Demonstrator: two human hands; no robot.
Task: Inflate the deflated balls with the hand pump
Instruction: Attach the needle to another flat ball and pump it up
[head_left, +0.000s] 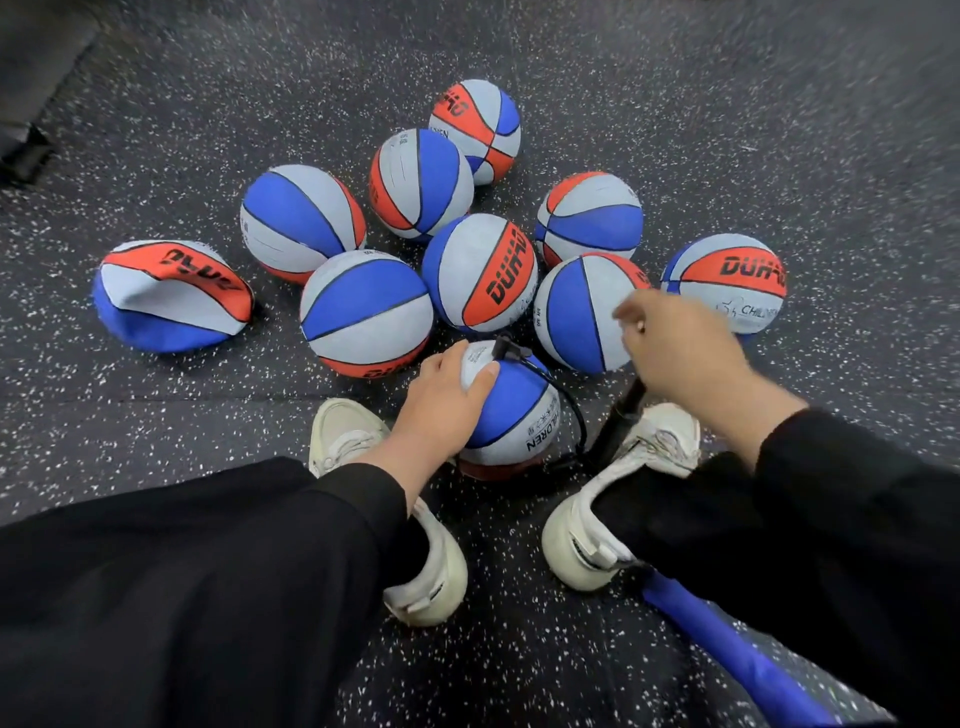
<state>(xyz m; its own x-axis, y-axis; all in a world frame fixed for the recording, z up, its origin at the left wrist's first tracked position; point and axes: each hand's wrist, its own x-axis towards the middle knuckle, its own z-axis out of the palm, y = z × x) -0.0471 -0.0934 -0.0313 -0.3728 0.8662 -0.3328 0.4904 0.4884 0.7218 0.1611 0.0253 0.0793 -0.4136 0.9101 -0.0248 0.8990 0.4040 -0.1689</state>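
Observation:
A blue, grey and red ball (511, 415) sits on the floor between my feet. My left hand (441, 400) grips its top left side. A black hose (561, 400) runs from the valve on top of the ball down to a black hand pump (615, 421) that stands beside my right shoe. My right hand (680, 345) is curled around the pump's handle, which it hides. One collapsed, deflated ball (171, 293) lies at the far left. Several round balls (366, 312) cluster in front of me.
Dark speckled rubber flooring (727, 130) surrounds the balls. My white shoes (426, 561) flank the held ball. A blue fabric thing (727, 649) lies at the lower right. A dark object (31, 150) sits at the far left edge.

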